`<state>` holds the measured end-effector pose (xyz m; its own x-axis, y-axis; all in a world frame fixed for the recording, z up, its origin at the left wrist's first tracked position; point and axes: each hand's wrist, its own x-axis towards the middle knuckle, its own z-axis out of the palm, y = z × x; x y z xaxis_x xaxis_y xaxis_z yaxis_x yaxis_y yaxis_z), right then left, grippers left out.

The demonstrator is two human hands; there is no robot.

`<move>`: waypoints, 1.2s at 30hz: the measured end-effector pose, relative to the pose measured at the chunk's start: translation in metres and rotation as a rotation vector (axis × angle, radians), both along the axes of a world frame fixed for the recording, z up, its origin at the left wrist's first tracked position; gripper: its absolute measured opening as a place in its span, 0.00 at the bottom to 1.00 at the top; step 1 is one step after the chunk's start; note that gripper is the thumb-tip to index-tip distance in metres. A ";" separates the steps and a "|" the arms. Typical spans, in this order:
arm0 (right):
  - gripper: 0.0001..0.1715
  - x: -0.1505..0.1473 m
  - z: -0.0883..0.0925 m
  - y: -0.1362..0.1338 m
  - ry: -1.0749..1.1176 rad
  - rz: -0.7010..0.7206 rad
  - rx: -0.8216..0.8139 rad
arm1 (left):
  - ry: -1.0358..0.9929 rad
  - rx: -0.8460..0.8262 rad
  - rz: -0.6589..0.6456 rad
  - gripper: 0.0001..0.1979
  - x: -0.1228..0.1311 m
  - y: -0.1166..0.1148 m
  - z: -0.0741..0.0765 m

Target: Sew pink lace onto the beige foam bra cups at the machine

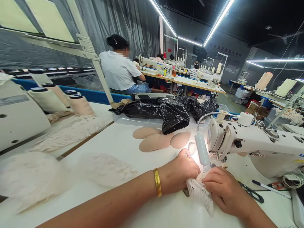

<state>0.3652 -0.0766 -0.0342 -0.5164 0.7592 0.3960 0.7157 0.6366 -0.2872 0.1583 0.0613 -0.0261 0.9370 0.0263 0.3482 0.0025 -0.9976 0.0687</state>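
Just in front of the needle area of a white sewing machine (228, 136), a piece of pale lace fabric (200, 193) hangs between my two hands. My left hand (181, 172), with a gold bracelet on its wrist, is closed on the lace from the left, fingers curled in. From the right, my right hand (224, 188) pinches the same lace near its edge. A small lamp (201, 148) on a bendy neck lights this spot. Several beige oval pads (154, 141) lie on the white table behind my left hand.
Black plastic bags (154, 112) lie along the table's far side. Dark-handled scissors (253, 192) and a pen (270, 189) are right of my right hand. More lace (104, 169) and thread cones (80, 104) are at left. A person in a white shirt (118, 71) sits ahead.
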 end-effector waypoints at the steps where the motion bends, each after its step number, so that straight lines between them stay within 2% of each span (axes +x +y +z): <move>1: 0.21 0.000 -0.001 0.000 0.012 0.003 0.016 | -0.002 0.009 0.005 0.14 0.001 0.001 -0.001; 8: 0.23 0.003 -0.006 0.001 0.010 -0.068 0.032 | -0.035 0.118 -0.006 0.17 0.004 0.006 -0.007; 14: 0.19 0.006 -0.011 -0.001 -0.023 -0.207 0.051 | -0.058 0.229 -0.061 0.17 0.003 0.009 -0.010; 21: 0.16 0.012 -0.020 0.001 -0.099 -0.372 0.136 | -0.127 0.315 0.040 0.14 0.009 -0.001 -0.024; 27: 0.16 0.016 -0.017 0.009 -0.049 -0.471 0.136 | -0.185 0.345 0.180 0.12 0.022 -0.011 -0.039; 33: 0.17 0.016 -0.015 0.015 -0.041 -0.532 0.147 | -0.192 0.273 0.186 0.09 0.026 -0.012 -0.037; 36: 0.16 0.016 -0.015 0.014 -0.032 -0.512 0.138 | -0.174 0.264 0.184 0.11 0.024 -0.013 -0.037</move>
<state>0.3813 -0.0625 -0.0494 -0.1067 0.8595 0.4998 0.9518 0.2337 -0.1986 0.1824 0.0483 -0.0629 0.8510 0.0764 0.5196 0.1943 -0.9650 -0.1763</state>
